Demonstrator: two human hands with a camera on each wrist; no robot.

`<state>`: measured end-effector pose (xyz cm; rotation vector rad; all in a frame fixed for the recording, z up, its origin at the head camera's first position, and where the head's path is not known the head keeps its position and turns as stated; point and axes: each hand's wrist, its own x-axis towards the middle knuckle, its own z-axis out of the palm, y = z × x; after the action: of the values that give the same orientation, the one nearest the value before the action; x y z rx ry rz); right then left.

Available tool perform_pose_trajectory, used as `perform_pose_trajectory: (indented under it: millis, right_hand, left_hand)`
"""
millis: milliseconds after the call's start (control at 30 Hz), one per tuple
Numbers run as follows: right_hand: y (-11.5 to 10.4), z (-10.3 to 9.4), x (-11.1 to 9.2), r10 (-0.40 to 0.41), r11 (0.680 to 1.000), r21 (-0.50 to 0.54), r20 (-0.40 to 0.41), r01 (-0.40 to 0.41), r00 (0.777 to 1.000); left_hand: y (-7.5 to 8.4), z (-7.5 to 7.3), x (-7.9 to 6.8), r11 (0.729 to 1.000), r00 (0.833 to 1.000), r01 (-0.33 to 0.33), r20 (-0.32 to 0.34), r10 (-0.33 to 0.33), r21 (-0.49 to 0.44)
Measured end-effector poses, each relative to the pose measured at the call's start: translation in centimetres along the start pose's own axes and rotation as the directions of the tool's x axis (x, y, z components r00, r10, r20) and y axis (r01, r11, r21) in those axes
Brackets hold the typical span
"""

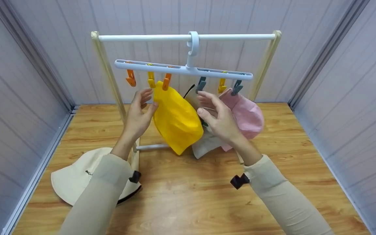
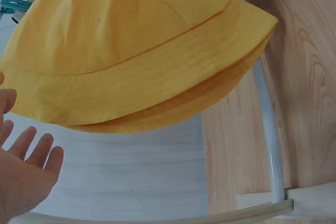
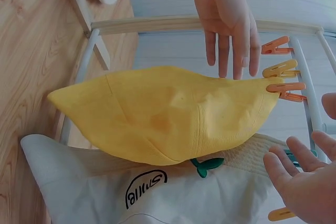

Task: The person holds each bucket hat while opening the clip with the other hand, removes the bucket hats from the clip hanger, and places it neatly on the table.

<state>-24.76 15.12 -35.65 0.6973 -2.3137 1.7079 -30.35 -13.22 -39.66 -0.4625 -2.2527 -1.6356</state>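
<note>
A yellow bucket hat (image 1: 176, 120) hangs tilted from a clip hanger (image 1: 175, 69), held at its brim by an orange clothespin (image 1: 166, 81) and apparently a yellow clothespin (image 1: 151, 80). At the hat's left edge is my left hand (image 1: 138, 114), fingers loosely bent; whether the thumb touches the cloth I cannot tell. My right hand (image 1: 220, 120) hovers right of the yellow hat, its relaxed fingers near a grey-green clothespin (image 1: 201, 84). Behind that hand hangs a white hat (image 3: 89, 182) with lettering and a green leaf. Neither hand grips anything.
A pink hat (image 1: 248, 117) hangs at the hanger's right end. The hanger hooks over the white bar (image 1: 142, 38) of a wooden-sided rack. On the wooden floor at left lies a cream bucket hat (image 1: 73, 173), partly behind my left sleeve. Panel walls stand on three sides.
</note>
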Motion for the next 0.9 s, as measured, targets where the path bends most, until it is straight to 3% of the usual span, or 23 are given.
perform_pose_trajectory:
  millis: [167,333,633,900]
  right_hand:
    - [0.0,0.1,0.0,-0.002,1.000,-0.017,0.013,0.002,1.000]
    - [0.1,0.2,0.0,-0.013,0.999,-0.034,0.014,0.013,1.000]
    - [0.3,0.3,0.0,-0.018,0.999,-0.043,0.010,0.018,1.000]
    - [0.3,0.4,0.1,-0.029,0.999,-0.040,0.010,0.029,1.000]
  left_hand:
    - [-0.4,0.8,0.4,0.999,1.000,-0.008,-0.004,0.007,-0.041]
    - [-0.6,1.3,0.5,0.996,0.998,-0.047,-0.051,0.043,-0.078]
    - [-0.4,1.8,0.3,1.000,0.985,-0.028,-0.168,0.029,0.008]
    - [-0.4,2.4,0.2,0.999,0.974,-0.025,-0.225,0.016,-0.037]
